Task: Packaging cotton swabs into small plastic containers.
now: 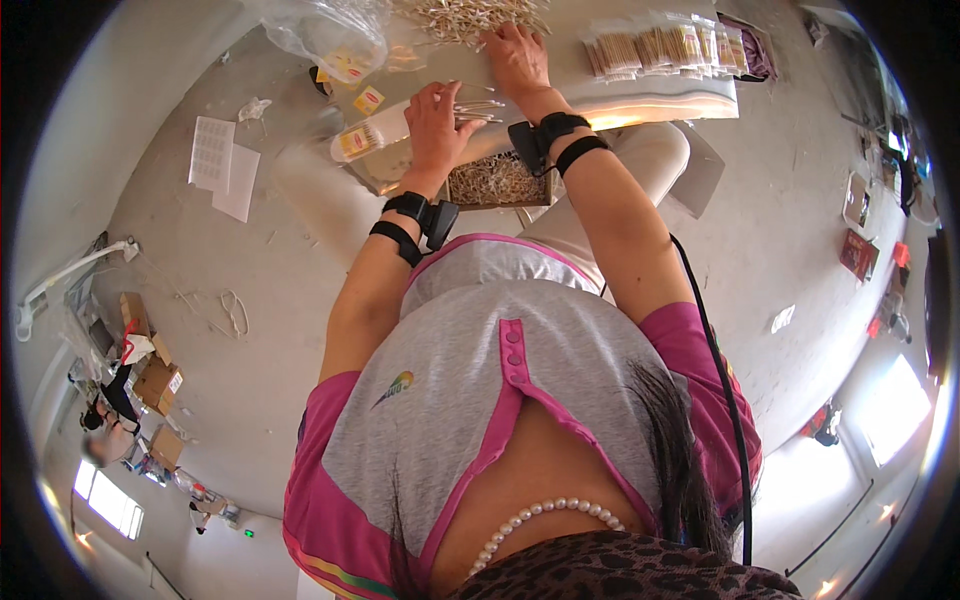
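Observation:
My left hand [436, 122] is closed around a small bundle of thin pale sticks [478, 108] that point to the right over the white table [660, 92]. My right hand [517, 57] lies flat, fingers spread, at the edge of a loose heap of the same sticks [462, 17] at the table's far side. Both wrists carry black straps with a small black device. A brown box of pale shavings or sticks [497, 182] sits just below my hands, near my lap.
Several clear packets of bundled sticks [665, 48] lie in a row at the right of the table. A clear plastic bag [330, 35] with yellow labels and a filled tube-shaped packet [368, 135] lie to the left. White sheets [222, 165] and cardboard boxes [155, 380] rest on the concrete floor.

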Action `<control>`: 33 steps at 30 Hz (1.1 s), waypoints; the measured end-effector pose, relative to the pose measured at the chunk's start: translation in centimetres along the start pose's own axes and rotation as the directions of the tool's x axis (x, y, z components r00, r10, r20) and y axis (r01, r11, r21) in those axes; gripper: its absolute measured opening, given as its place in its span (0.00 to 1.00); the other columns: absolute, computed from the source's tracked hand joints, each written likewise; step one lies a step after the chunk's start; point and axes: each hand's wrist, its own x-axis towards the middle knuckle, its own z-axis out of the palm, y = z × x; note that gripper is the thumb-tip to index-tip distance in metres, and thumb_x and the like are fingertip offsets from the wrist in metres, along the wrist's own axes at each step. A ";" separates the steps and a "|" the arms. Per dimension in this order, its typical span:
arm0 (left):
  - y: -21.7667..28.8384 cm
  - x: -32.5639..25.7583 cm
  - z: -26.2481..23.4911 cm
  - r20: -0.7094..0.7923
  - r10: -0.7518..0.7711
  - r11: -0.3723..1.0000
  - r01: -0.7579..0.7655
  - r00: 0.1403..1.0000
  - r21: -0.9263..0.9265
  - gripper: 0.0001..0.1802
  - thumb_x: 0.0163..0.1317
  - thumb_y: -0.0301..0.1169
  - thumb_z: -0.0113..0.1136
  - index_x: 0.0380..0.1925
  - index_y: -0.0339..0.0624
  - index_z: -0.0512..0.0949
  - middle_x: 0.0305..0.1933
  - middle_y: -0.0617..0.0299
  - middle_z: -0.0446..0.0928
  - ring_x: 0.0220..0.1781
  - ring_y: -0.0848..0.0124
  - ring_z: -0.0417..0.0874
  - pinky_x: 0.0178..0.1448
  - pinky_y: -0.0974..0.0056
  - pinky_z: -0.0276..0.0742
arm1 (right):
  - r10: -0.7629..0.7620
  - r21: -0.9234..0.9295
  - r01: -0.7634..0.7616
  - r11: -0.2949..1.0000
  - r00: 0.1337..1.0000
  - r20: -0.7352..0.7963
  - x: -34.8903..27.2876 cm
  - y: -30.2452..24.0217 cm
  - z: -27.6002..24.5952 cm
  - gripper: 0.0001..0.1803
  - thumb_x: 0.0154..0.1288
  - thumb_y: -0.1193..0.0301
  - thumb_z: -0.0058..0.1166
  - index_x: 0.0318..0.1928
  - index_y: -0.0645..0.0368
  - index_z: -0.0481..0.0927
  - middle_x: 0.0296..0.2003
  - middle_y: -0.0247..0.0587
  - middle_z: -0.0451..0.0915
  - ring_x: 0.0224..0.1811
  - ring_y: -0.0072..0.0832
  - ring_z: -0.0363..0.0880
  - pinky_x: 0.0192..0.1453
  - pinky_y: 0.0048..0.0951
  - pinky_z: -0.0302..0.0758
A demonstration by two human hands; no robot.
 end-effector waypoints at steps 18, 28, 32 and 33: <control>0.2 0.0 -0.2 -0.010 -0.010 1.000 0.010 1.000 -0.030 0.45 0.41 0.41 0.82 0.63 0.51 0.73 0.57 0.57 0.70 0.61 0.54 0.71 0.63 0.48 0.67 | 0.078 0.253 -0.070 0.965 0.997 -0.025 -4.4 -3.7 0.3 0.05 0.61 0.67 0.64 0.38 0.48 0.86 0.38 0.35 0.81 0.45 0.40 0.80 0.51 0.42 0.75; -0.6 -0.1 -0.9 0.006 -0.015 1.000 0.015 1.000 -0.008 0.49 0.42 0.43 0.82 0.67 0.53 0.69 0.60 0.57 0.68 0.61 0.54 0.70 0.64 0.48 0.65 | 0.404 0.131 -0.426 0.895 0.900 0.165 -10.0 -0.4 -6.2 0.16 0.61 0.58 0.66 0.41 0.56 0.81 0.41 0.45 0.80 0.50 0.47 0.78 0.54 0.47 0.72; -0.1 1.2 -1.2 0.034 0.018 1.000 -0.018 0.999 0.009 0.48 0.43 0.46 0.82 0.67 0.57 0.70 0.60 0.56 0.67 0.62 0.53 0.69 0.65 0.47 0.64 | 0.424 0.040 -0.449 0.893 0.867 0.261 -12.4 -0.1 -5.7 0.15 0.61 0.60 0.66 0.41 0.56 0.80 0.43 0.44 0.80 0.51 0.46 0.78 0.55 0.48 0.72; 0.0 1.5 -1.4 0.055 0.048 0.999 -0.050 0.997 0.020 0.49 0.41 0.45 0.82 0.66 0.58 0.71 0.59 0.57 0.67 0.62 0.53 0.68 0.65 0.48 0.64 | 0.425 0.064 -0.452 0.890 0.872 0.242 -12.4 0.2 -5.3 0.13 0.62 0.61 0.65 0.41 0.55 0.80 0.42 0.44 0.81 0.51 0.45 0.79 0.55 0.47 0.72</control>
